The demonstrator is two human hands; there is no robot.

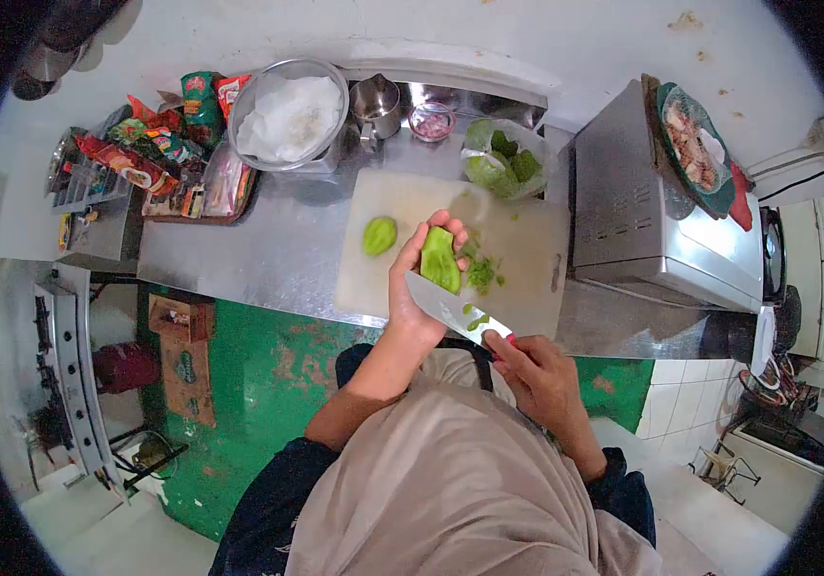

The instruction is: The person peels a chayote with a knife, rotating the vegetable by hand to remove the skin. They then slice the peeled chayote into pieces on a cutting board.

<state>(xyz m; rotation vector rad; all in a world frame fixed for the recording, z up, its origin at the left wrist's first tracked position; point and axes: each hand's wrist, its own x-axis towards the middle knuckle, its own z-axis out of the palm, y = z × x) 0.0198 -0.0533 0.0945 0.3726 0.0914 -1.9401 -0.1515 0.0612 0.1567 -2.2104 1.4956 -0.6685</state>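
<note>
The left hand (418, 288) cups a green vegetable (441, 257) in its palm, over the pale cutting board (522, 305) on the worktop (268, 250), while the right hand (537, 376) grips a knife (441, 304), its blade at the vegetable's near end. Counted: one knife, one board, two vegetables, the second (380, 235) lying left of the hands, and one scatter of green bits (482, 276) to their right.

Fairly bright, cool light covered the steel counter (239, 250), leaving soft glare on its metal and a pale sheen on the silver appliance (714, 254). The green floor (249, 422) looked dimmer. The knife (441, 303) was reasonably sharp; detail softened outward, straight edges bowed, and black filled all 4 corners.
</note>
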